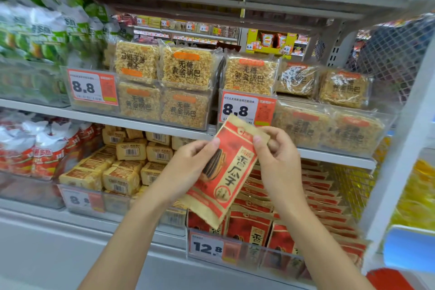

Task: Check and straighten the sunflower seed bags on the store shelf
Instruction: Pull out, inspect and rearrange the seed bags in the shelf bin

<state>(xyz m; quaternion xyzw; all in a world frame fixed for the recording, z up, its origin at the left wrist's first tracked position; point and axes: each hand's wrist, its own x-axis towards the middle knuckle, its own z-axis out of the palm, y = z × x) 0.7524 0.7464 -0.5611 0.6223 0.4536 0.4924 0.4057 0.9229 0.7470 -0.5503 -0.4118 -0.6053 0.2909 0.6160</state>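
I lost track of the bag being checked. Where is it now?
The sunflower seed bag is mid-frame in the head view, tilted, held between the left hand and right hand, above the row of seed bags behind the 12.8 price tag.

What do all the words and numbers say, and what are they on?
"香瓜子": held sunflower seed bag
"无糖 黄金锅巴": rice crust packs
"8.8": left price tag
"8.8": middle price tag
"12.8": bottom price tag
Everything else: too small or blurred to read.

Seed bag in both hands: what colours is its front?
The seed bag is red with tan paper borders and black characters; seen best in the head view.
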